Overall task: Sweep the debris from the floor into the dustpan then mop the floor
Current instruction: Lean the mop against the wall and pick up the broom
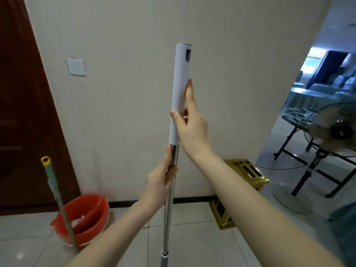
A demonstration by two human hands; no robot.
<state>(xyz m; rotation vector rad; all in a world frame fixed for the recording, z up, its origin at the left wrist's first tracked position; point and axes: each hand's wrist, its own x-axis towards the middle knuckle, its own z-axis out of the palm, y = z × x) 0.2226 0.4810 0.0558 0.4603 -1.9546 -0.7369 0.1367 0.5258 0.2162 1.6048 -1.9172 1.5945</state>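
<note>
An upright mop handle [180,78] stands in the middle of the view, with a white grip on top and a steel shaft below. My right hand [192,128] holds the white grip, thumb across its front and forefinger laid straight along its side. Just under the grip, my left hand [160,182] grips the steel shaft. The mop head is out of view below. At the lower left a red dustpan [86,218] holding pale debris stands on the tiled floor [202,245]. A green, yellow-capped broom handle [52,182] leans in front of the dustpan.
A pale wall with a switch plate [76,66] is straight ahead, and a dark red door [23,112] is at the left. A gold-coloured stand [244,170] sits by the wall's base. A standing fan [335,130] and a folding table [300,116] occupy the right doorway.
</note>
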